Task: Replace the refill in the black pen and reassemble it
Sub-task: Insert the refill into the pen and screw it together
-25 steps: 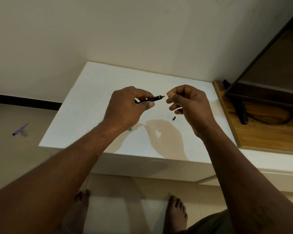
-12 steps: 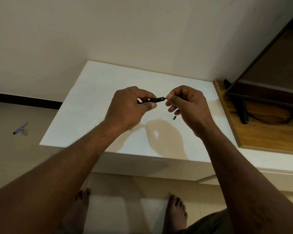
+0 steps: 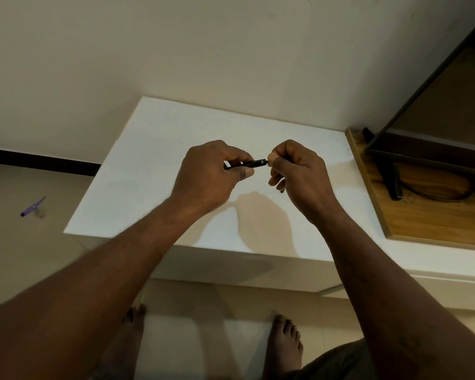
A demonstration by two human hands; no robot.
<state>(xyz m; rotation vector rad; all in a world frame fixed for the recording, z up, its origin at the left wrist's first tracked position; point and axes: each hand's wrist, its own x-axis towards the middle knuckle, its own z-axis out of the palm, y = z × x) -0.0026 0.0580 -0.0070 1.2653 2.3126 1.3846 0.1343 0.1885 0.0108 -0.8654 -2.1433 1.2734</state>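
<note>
Left hand (image 3: 209, 176): I see it curled closed around the black pen (image 3: 247, 163), holding it roughly level above the white table (image 3: 154, 149).
Right hand (image 3: 299, 171): my view shows thumb and forefinger pinched together at the pen's right end; what they grip there, I cannot tell.
Pen: in the air between both hands.
Table: a small dark piece (image 3: 282, 191) lies just under the right hand.
Floor: a purple item (image 3: 33, 207) well left.

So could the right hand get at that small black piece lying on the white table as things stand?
Probably yes: the small black piece lies on the white table just under the right hand, nothing covering it. But those fingertips are pinching the black pen, so that grip must release first.
</note>
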